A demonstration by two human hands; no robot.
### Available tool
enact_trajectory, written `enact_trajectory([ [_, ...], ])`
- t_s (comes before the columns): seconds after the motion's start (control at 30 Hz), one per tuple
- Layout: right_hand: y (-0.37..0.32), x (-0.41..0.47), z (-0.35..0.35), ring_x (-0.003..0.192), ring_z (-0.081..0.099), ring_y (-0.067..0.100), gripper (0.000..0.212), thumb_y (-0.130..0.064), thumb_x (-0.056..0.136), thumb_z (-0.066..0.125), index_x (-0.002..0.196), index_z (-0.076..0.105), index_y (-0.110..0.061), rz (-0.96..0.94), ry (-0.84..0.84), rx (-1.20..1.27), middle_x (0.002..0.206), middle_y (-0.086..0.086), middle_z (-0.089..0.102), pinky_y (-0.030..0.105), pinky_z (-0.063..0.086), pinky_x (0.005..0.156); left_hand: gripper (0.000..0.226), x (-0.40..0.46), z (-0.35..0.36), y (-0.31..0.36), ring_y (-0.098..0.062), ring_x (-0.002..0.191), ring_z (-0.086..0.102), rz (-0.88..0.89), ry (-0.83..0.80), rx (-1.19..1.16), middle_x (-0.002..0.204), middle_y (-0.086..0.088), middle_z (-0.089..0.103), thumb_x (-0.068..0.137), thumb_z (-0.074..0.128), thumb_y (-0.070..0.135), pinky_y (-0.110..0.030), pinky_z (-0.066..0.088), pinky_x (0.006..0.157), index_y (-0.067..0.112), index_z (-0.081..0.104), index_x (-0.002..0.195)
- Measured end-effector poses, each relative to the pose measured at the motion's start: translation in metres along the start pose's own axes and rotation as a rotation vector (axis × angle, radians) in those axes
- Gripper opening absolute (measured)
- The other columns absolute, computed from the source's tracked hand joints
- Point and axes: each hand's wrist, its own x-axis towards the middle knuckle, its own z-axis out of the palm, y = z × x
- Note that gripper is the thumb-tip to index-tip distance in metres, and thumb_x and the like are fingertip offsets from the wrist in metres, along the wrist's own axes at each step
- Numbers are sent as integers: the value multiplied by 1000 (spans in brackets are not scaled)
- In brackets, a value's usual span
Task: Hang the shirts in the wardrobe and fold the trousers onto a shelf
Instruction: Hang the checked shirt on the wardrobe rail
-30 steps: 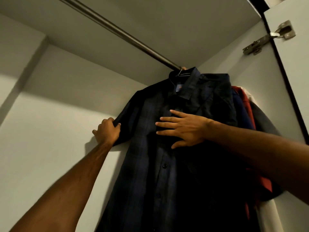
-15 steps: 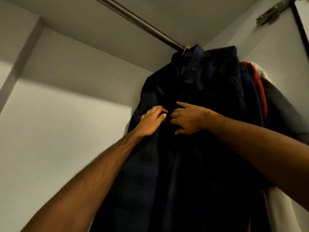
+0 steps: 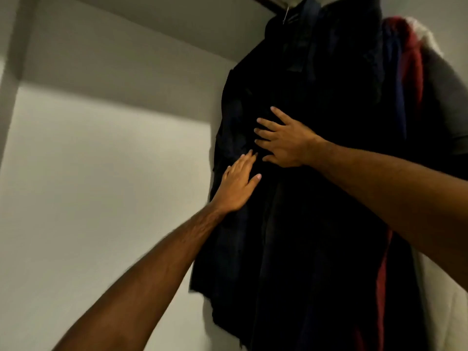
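A dark navy button shirt [image 3: 316, 224] hangs on a hanger whose metal hook [image 3: 287, 13] shows at the top edge. My right hand [image 3: 286, 140] lies flat on the shirt's chest, fingers spread and straight. Just below and to the left, my left hand [image 3: 238, 186] presses flat against the shirt's left front with straight fingers. The two hands are close together, almost touching. The rail is nearly all out of frame. No trousers are in view.
Behind the navy shirt hang a blue garment [image 3: 397, 97], a red one [image 3: 412, 72], a grey one [image 3: 448, 110] and a white one [image 3: 425, 34]. The wardrobe's pale back wall [image 3: 101, 186] fills the left side.
My left hand let go of the shirt's sleeve, came in to the shirt front and slid lower. My view dropped, so the rail left the frame. The right hand stayed on the chest.
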Motion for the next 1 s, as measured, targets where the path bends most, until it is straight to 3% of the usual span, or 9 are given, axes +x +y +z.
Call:
enact_trajectory([
  [0.17,-71,-17,2,152,12,28,71,-63,98,19,153,33,-20,-59,-27,98,160,8,29,60,-1,119,68,-111,2,-14,-16,154,8,-21,-90,315,168,3,12,100,24,55,-54,12,123,22,17,160],
  [0.3,-170,-58,5,150,21,30,73,-62,96,24,151,38,-16,-39,-21,388,158,12,34,59,4,121,72,-202,8,-16,-21,154,11,-1,-243,500,167,-3,16,100,22,57,-58,18,120,16,22,159],
  [0.47,-287,-144,-10,151,18,30,77,-61,95,24,154,32,-12,6,-52,690,161,13,27,56,8,122,79,-303,5,-9,-25,155,7,29,-445,624,167,-8,12,100,18,63,-59,18,119,11,17,159],
  [0.57,-343,-210,-38,153,9,28,83,-56,93,48,156,22,-9,27,-102,897,164,13,15,53,7,123,81,-349,-3,10,-26,155,1,42,-501,601,168,-9,4,100,15,65,-59,13,121,11,10,160],
  [0.63,-365,-252,-58,153,2,25,88,-54,93,53,157,16,-8,60,-153,1027,165,12,8,51,4,124,82,-374,-7,25,-27,155,2,63,-527,566,168,-9,4,100,16,66,-59,12,121,11,10,160],
  [0.83,-387,-359,-108,153,-10,23,87,-66,96,25,158,-1,-11,120,-457,1238,166,9,-7,47,1,124,86,-441,11,94,-30,154,13,160,-689,402,166,-10,13,98,22,71,-59,17,119,10,18,159],
  [1.0,-378,-437,-132,153,0,27,88,-69,96,21,158,8,-8,233,-552,1263,165,15,4,52,0,123,85,-463,42,158,-27,154,10,250,-738,164,167,-9,13,99,25,70,-57,18,120,11,17,159],
])
